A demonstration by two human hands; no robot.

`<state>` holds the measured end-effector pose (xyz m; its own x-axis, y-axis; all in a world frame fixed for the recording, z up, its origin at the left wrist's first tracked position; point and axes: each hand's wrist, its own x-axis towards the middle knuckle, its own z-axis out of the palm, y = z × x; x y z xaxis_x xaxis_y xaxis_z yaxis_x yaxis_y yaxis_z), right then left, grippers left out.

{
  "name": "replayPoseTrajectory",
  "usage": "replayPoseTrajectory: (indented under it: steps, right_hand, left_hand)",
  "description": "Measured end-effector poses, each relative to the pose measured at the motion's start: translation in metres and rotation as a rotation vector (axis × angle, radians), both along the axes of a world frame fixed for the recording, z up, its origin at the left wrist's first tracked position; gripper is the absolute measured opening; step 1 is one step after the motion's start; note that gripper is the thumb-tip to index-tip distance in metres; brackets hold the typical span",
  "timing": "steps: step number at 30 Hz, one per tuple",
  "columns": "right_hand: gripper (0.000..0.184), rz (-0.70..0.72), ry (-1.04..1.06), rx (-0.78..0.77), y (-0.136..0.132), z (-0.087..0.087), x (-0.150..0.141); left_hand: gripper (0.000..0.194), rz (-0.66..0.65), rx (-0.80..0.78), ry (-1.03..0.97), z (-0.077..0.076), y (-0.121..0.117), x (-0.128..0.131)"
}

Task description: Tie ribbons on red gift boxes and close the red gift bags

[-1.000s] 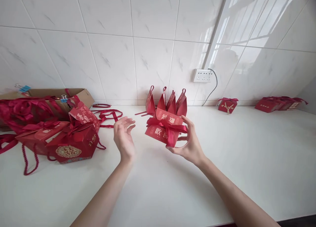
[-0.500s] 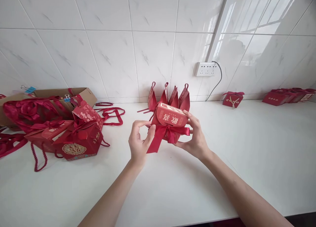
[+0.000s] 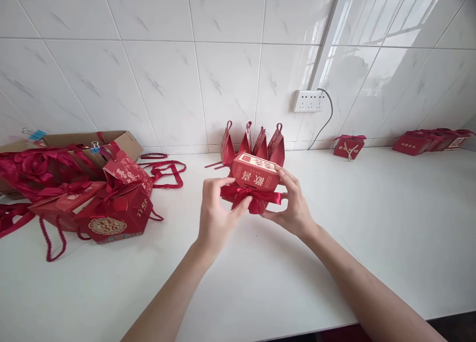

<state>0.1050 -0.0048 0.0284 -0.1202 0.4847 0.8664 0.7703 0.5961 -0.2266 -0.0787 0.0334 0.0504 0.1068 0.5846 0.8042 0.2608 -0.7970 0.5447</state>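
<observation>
A red gift box (image 3: 256, 172) with gold characters is held above the white table, tilted toward me. A shiny red ribbon bow (image 3: 266, 195) crosses its front. My left hand (image 3: 219, 210) is at the box's left side, its thumb pressed on the middle of the bow and its index finger by the upper left edge. My right hand (image 3: 294, 203) grips the right side, fingers at the top corner and thumb underneath. The box's underside and back are hidden.
Several pointed red boxes (image 3: 273, 146) stand by the tiled wall. At left are red boxes with rope handles (image 3: 122, 218), a cardboard box (image 3: 132, 144) holding ribbon, and loose ribbon (image 3: 174, 176). A small tied box (image 3: 348, 147) and more boxes (image 3: 412, 142) sit right. A socket strip (image 3: 308, 101) hangs above.
My left thumb has moved right and in onto the middle of the bow. The ribbon tail that hung down at left now lies across the box. My right hand keeps its hold.
</observation>
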Motion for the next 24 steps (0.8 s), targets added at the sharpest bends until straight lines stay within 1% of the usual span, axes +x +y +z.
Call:
replayPoseTrajectory:
  steps: [2, 5, 7, 8, 10, 14, 16, 18, 21, 23, 24]
  right_hand:
    - [0.089, 0.000, 0.021, 0.019, -0.0001, 0.0005, -0.0004]
    - [0.090, -0.014, 0.036, 0.039, -0.0005, 0.0016, -0.0002]
    - [0.089, -0.025, 0.027, 0.037, -0.0008, 0.0021, 0.0003]
    - [0.088, -0.030, 0.021, 0.032, -0.0009, 0.0021, 0.0006]
    - [0.088, -0.036, 0.020, 0.026, -0.0009, 0.0019, 0.0009]
    - [0.091, -0.030, 0.051, 0.020, -0.0003, 0.0009, 0.0011]
    - [0.090, -0.033, 0.056, 0.019, 0.0000, 0.0009, 0.0013]
    - [0.089, -0.039, 0.033, 0.025, 0.0003, 0.0012, 0.0019]
    - [0.088, -0.052, -0.033, 0.033, 0.0009, 0.0015, 0.0028]
    - [0.088, -0.066, -0.063, 0.041, 0.0013, 0.0014, 0.0032]
    - [0.088, -0.073, -0.073, 0.046, 0.0015, 0.0013, 0.0032]
  left_hand:
    - [0.043, -0.004, -0.029, -0.026, -0.0014, -0.0009, -0.0005]
    - [0.046, -0.047, -0.207, -0.107, -0.0006, -0.0018, -0.0026]
    - [0.044, -0.022, -0.293, -0.127, 0.0010, -0.0021, -0.0034]
    - [0.042, 0.000, -0.305, -0.119, 0.0019, -0.0021, -0.0033]
    - [0.035, 0.034, -0.271, -0.091, 0.0031, -0.0022, -0.0023]
    - [0.021, 0.062, -0.115, -0.067, 0.0022, -0.0029, 0.0014]
    - [0.017, 0.037, -0.068, -0.077, 0.0016, -0.0035, 0.0027]
    - [0.016, -0.015, -0.100, -0.125, 0.0018, -0.0042, 0.0032]
    - [0.024, -0.076, -0.256, -0.216, 0.0034, -0.0051, 0.0020]
    - [0.030, -0.094, -0.332, -0.228, 0.0044, -0.0053, 0.0009]
    - [0.031, -0.089, -0.336, -0.211, 0.0045, -0.0053, 0.0005]
